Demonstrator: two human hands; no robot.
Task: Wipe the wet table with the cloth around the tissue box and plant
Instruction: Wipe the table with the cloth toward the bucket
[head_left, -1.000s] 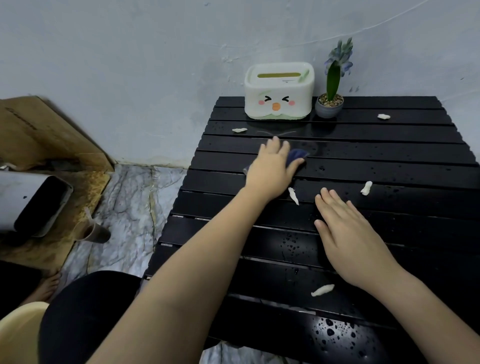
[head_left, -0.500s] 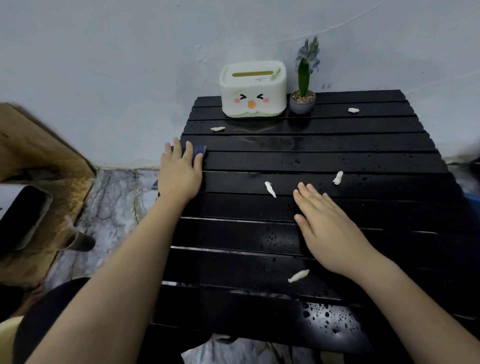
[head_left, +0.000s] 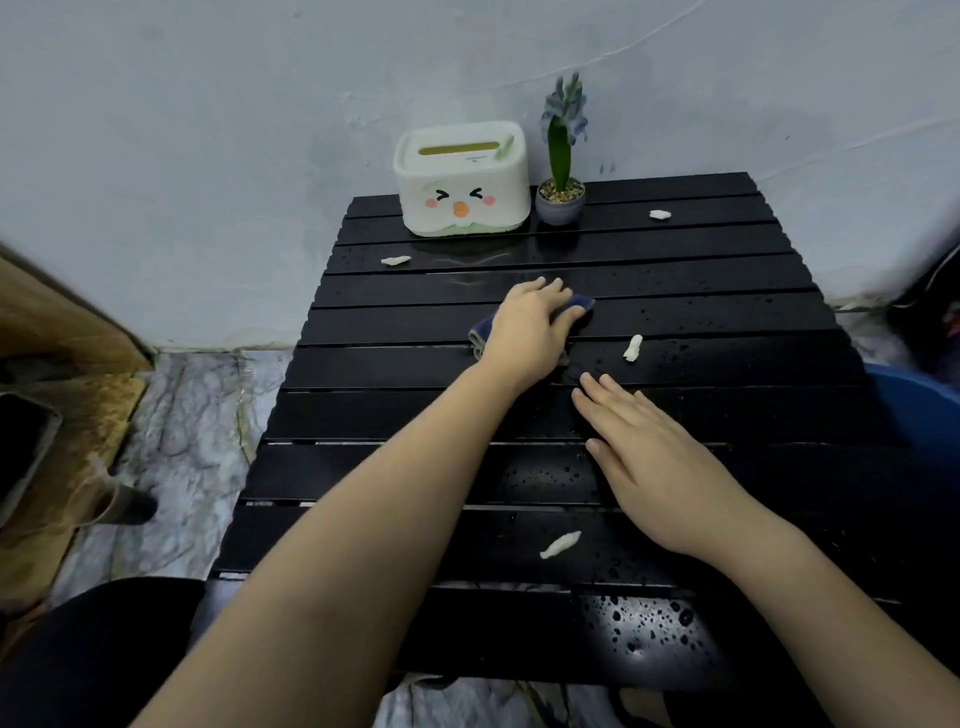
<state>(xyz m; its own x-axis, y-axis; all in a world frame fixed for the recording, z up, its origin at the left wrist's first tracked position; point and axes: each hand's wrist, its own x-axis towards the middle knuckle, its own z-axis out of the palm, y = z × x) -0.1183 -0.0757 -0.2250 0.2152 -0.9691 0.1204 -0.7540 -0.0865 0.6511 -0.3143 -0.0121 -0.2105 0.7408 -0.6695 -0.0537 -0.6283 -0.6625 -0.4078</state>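
Observation:
My left hand (head_left: 532, 332) lies flat on a dark blue cloth (head_left: 579, 304) and presses it onto the wet black slatted table (head_left: 727, 322), near the table's middle. The cloth shows only at my fingertips and beside my wrist. My right hand (head_left: 654, 462) rests palm down with straight fingers on the slats closer to me. A white tissue box (head_left: 462, 179) with a cartoon face stands at the back edge, and a small potted plant (head_left: 561, 195) with a blue flower stands just right of it. Water drops bead on the near slats.
Several white paper scraps lie on the table, one (head_left: 632, 347) just right of the cloth, one (head_left: 560, 544) near me, one (head_left: 396, 260) in front of the box. A blue tub (head_left: 919, 410) sits off the right edge. Cardboard (head_left: 57, 332) and a cup (head_left: 122, 504) lie on the floor to the left.
My left hand slid the cloth from the table's left edge back right to the middle. My right hand stayed flat in about the same spot.

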